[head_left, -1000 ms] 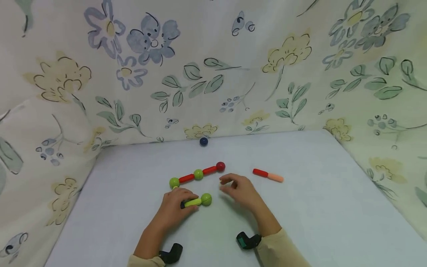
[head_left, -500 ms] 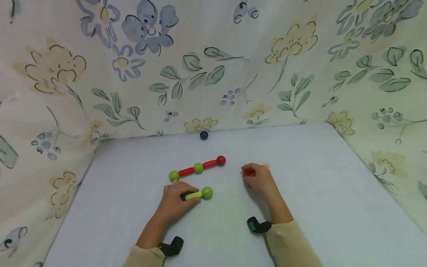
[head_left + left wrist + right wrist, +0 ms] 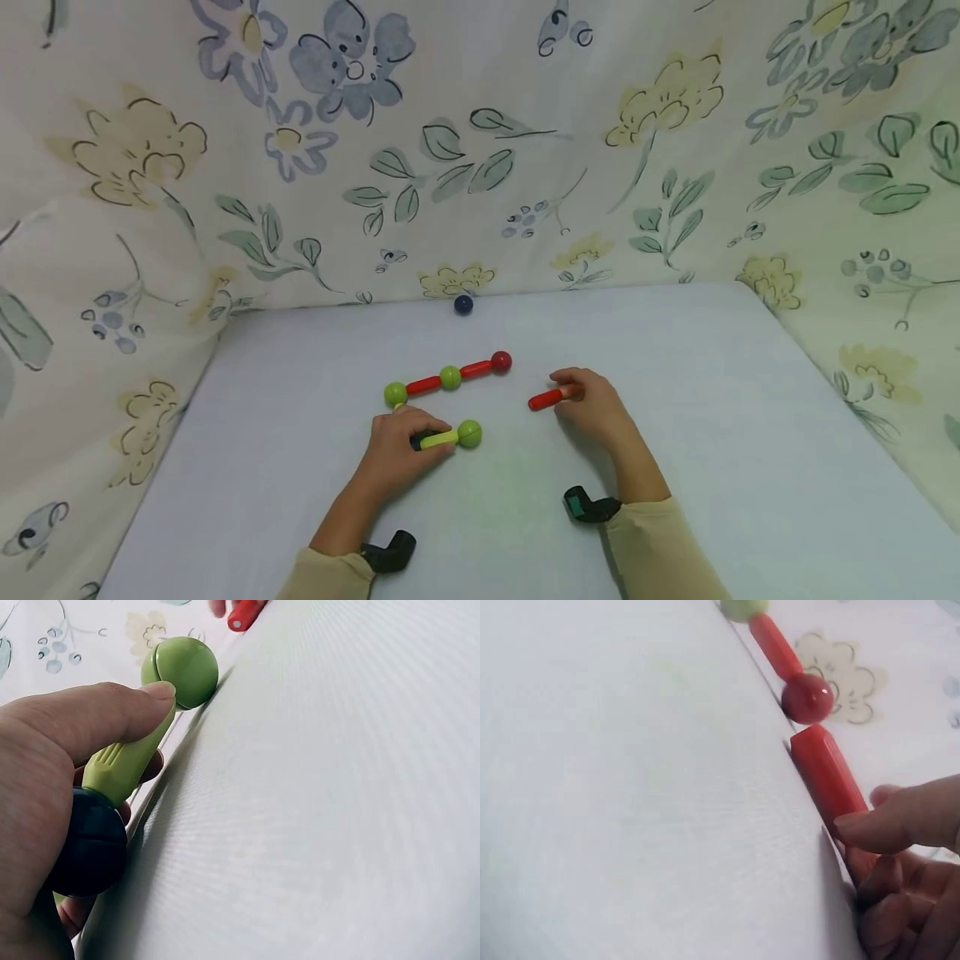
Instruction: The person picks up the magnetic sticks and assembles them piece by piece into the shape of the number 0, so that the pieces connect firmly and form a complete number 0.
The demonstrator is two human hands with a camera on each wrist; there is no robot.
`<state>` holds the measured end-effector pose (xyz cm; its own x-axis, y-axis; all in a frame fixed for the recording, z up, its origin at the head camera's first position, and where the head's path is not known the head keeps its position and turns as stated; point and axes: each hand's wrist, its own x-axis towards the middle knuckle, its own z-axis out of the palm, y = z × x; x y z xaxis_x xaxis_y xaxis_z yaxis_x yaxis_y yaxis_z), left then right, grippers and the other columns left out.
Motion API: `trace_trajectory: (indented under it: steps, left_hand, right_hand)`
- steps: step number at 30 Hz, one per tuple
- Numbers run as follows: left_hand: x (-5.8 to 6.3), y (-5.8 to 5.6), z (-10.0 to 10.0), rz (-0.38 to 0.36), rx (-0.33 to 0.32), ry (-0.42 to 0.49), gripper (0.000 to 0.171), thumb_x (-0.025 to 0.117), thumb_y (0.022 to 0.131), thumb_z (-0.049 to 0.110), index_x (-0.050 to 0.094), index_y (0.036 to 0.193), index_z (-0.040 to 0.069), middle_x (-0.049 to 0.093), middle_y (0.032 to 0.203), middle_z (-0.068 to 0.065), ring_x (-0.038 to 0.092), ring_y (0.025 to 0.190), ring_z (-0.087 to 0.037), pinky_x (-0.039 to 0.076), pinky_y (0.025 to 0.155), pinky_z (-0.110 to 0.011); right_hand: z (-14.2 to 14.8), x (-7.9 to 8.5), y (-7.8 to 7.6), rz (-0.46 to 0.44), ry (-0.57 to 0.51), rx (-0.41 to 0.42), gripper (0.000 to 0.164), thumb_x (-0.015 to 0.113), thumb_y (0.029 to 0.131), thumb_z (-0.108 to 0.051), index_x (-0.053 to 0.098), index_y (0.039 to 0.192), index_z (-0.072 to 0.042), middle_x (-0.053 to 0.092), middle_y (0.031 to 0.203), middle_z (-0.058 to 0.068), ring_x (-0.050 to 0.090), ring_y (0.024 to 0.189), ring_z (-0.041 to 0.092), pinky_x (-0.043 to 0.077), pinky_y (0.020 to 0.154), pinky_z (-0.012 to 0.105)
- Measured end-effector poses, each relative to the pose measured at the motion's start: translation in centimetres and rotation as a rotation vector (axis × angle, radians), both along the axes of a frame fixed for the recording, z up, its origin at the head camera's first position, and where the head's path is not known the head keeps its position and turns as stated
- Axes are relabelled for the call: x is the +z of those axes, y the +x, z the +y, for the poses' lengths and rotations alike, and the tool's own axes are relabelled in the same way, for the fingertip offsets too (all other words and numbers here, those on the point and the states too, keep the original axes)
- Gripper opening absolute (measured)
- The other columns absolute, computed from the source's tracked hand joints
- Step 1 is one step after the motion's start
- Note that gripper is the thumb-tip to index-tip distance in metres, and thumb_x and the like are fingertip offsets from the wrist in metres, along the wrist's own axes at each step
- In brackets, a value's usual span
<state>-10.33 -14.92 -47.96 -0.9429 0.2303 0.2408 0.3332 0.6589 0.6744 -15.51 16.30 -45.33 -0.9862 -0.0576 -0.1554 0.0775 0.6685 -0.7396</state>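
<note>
In the head view my left hand [image 3: 393,450] grips a yellow-green stick [image 3: 438,439] between thumb and fingers. A green ball [image 3: 469,433] caps its right end. In the left wrist view a dark navy ball [image 3: 94,844] sits at its other end, against the palm. Farther right, my right hand [image 3: 603,412] pinches a red toy stick [image 3: 545,400] that has a peach stick joined behind it, mostly covered by the fingers. The red end points left. Seen from the right wrist, the red stick's free tip lies close to a dark red ball [image 3: 808,698].
Beyond the hands lies a chain of two red sticks [image 3: 423,385], two green balls [image 3: 450,377] and the dark red ball; a short yellow-green piece [image 3: 399,406] runs from its left ball toward my left hand. A loose navy ball [image 3: 463,305] rests by the floral cloth [image 3: 585,192].
My right hand has reached right, picked up the red and peach sticks and turned them so the red end points left and nearer. My left hand keeps its grip in place.
</note>
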Motion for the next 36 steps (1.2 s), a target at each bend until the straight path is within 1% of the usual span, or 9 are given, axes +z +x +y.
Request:
trace_trajectory:
  steps: [6,15,18,21,24,28,30,32,36]
  left_hand:
    - [0.1,0.0,0.0,0.010,0.007,-0.008,0.024,0.086,0.074,0.030,0.077,0.096,0.030,0.069,0.095,0.020,0.060,0.100,-0.006,0.031,0.087,-0.041]
    - [-0.4,0.1,0.0,0.008,0.014,-0.029,0.023,0.086,0.074,0.029,0.077,0.096,0.031,0.069,0.094,0.020,0.060,0.100,-0.006,0.032,0.088,-0.042]
    - [-0.3,0.1,0.0,0.004,0.004,-0.028,0.023,0.086,0.075,0.030,0.077,0.096,0.031,0.069,0.094,0.021,0.060,0.100,-0.006,0.032,0.088,-0.042]
    - [-0.2,0.0,-0.1,0.002,-0.003,-0.023,0.023,0.086,0.075,0.030,0.077,0.096,0.032,0.069,0.094,0.022,0.060,0.101,-0.005,0.032,0.088,-0.042]
    - [0.0,0.1,-0.1,-0.008,0.002,-0.022,0.022,0.086,0.075,0.030,0.076,0.095,0.033,0.068,0.094,0.022,0.060,0.101,-0.005,0.032,0.089,-0.043]
    - [0.1,0.3,-0.1,-0.027,0.009,-0.019,0.023,0.086,0.075,0.031,0.077,0.096,0.032,0.068,0.095,0.022,0.059,0.101,-0.005,0.032,0.091,-0.043]
    - [0.1,0.3,0.0,-0.026,0.006,-0.018,0.022,0.085,0.075,0.031,0.077,0.096,0.032,0.068,0.095,0.022,0.059,0.101,-0.005,0.032,0.091,-0.043]
    - [0.0,0.3,0.0,-0.024,0.005,-0.021,0.022,0.085,0.076,0.032,0.077,0.096,0.032,0.068,0.095,0.023,0.059,0.101,-0.004,0.032,0.090,-0.043]
    - [-0.1,0.2,0.1,-0.016,0.005,-0.025,0.021,0.085,0.076,0.034,0.076,0.095,0.032,0.068,0.094,0.023,0.059,0.101,-0.003,0.031,0.089,-0.041]
  right_hand:
    - [1.0,-0.2,-0.3,-0.003,0.024,-0.006,0.029,0.071,0.089,-0.013,0.070,0.118,-0.014,0.064,0.110,0.009,0.053,0.102,0.026,0.049,0.080,0.036]
    - [1.8,0.0,-0.2,0.007,0.130,-0.031,0.030,0.071,0.089,-0.021,0.071,0.118,-0.010,0.068,0.113,0.012,0.058,0.103,0.028,0.049,0.084,0.044]
    - [2.2,0.2,-0.1,0.013,0.134,-0.057,0.029,0.070,0.090,-0.018,0.071,0.118,-0.009,0.068,0.113,0.014,0.059,0.103,0.029,0.049,0.085,0.046]
    - [1.9,0.4,-0.2,0.022,0.111,-0.047,0.028,0.070,0.090,-0.018,0.071,0.117,-0.010,0.067,0.115,0.013,0.059,0.101,0.027,0.050,0.082,0.042]
    - [0.8,0.7,-0.2,-0.009,0.031,0.014,0.025,0.071,0.090,-0.019,0.073,0.115,-0.015,0.066,0.115,0.009,0.062,0.087,0.024,0.051,0.072,0.036]
    - [-1.3,0.7,0.4,-0.094,-0.116,0.176,0.022,0.072,0.089,-0.019,0.073,0.111,-0.018,0.068,0.100,0.005,0.062,0.068,0.019,0.051,0.062,0.031]
    - [-2.3,0.6,0.8,-0.098,-0.150,0.262,0.021,0.072,0.089,-0.018,0.073,0.110,-0.018,0.068,0.094,0.002,0.062,0.072,0.018,0.052,0.065,0.031]
    - [-2.9,0.4,1.0,-0.064,-0.152,0.331,0.020,0.073,0.089,-0.016,0.074,0.108,-0.018,0.069,0.096,-0.002,0.062,0.080,0.016,0.052,0.073,0.032]
    - [-3.2,0.2,1.0,-0.018,-0.161,0.394,0.020,0.071,0.089,-0.013,0.074,0.108,-0.018,0.069,0.099,-0.005,0.060,0.092,0.015,0.050,0.082,0.033]
